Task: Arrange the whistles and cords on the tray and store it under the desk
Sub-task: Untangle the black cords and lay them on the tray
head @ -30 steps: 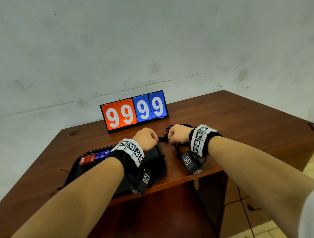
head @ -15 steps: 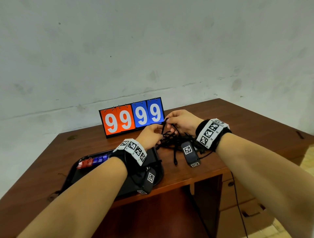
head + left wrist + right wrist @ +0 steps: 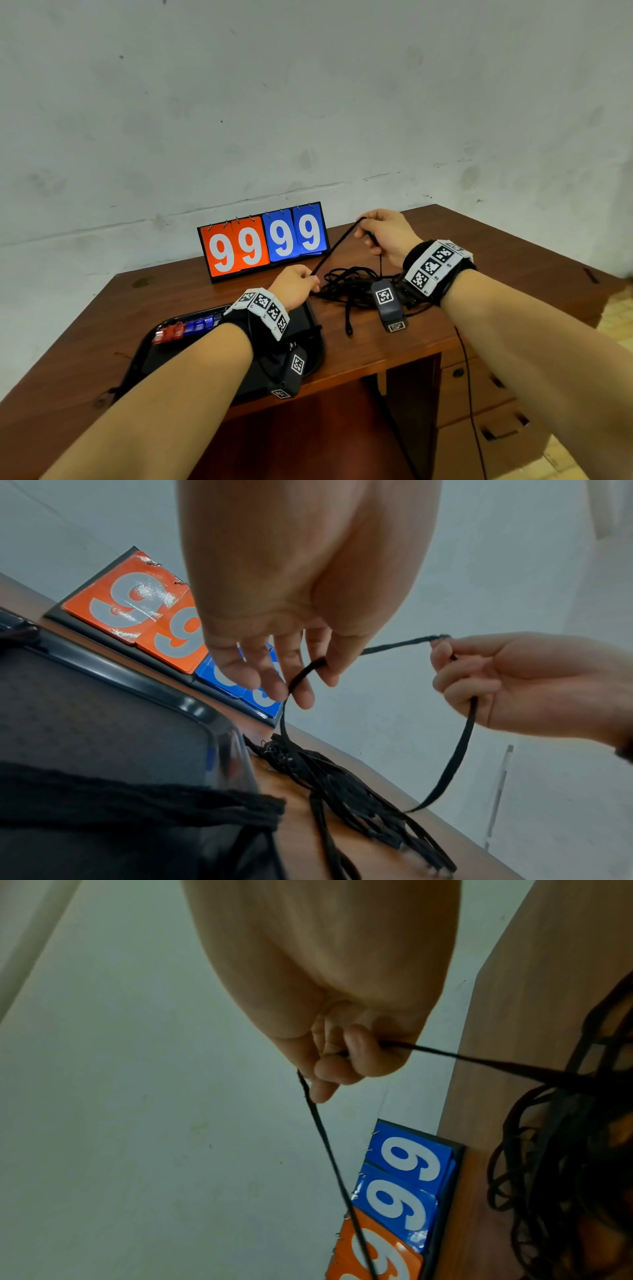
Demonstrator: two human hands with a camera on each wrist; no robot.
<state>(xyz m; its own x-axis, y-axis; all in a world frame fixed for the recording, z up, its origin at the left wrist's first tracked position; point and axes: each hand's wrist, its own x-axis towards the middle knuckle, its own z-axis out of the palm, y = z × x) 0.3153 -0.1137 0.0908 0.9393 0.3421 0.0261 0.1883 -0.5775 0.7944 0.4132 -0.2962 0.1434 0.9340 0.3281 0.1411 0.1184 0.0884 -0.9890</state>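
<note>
Where the black tray (image 3: 310, 320) lies at the desk's (image 3: 496, 240) near left, we count one row of whistles (image 3: 186, 328) along its far edge: red ones to the left, blue ones to the right, too small and partly hidden by the wrist to number. One tangled heap of black cords (image 3: 352, 284) lies on the wood just right of the tray, the strands too knotted to count. One scoreboard (image 3: 263, 241) stands behind, showing four nines, two orange and two blue.

Our left hand (image 3: 294, 286) hovers low at the tray's far right corner, fingers curled, pinching a single cord (image 3: 337, 245). Our right hand (image 3: 385, 236) is raised higher above the heap, fist closed on the same cord, which runs taut between the two.

The left wrist view adds that the cord passes between the left fingertips (image 3: 301, 693) and loops down from the right fist into the heap. The right wrist view shows the cord leaving that fist on both sides.
</note>
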